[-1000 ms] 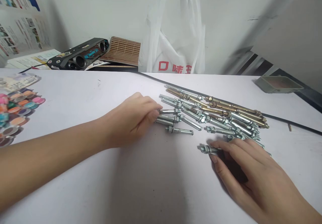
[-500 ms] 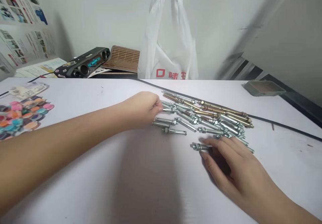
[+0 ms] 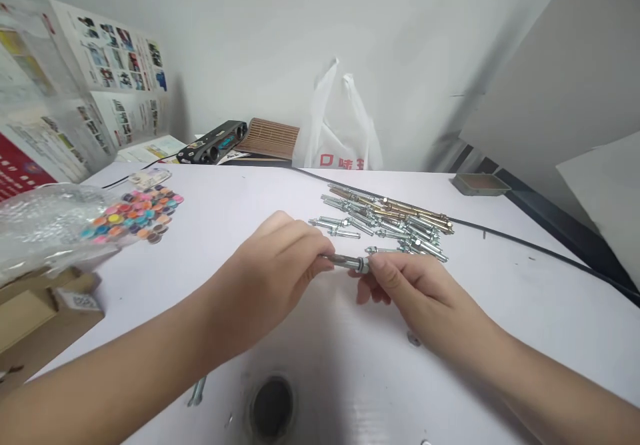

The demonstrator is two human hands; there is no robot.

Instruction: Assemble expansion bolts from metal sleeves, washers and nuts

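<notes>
A metal expansion bolt is held level between both hands, above the white tabletop. My left hand pinches its plain end with thumb and fingers. At the other end, my right hand has its thumb and fingers closed on the nut end. Just beyond the hands lies a pile of silver bolts, with brass-coloured bolts along its far side. A small metal nut sits partly beside the right hand. Another silver bolt shows below my left forearm.
Coloured round pieces, clear plastic and a cardboard box are at the left. A dark round hole is near the front. Behind stand a white bag and a black device; a grey tray is back right.
The view has tilted down and widened. My left hand has left the pile's left end and my right hand has lifted; both now meet on one bolt in front of the pile.
</notes>
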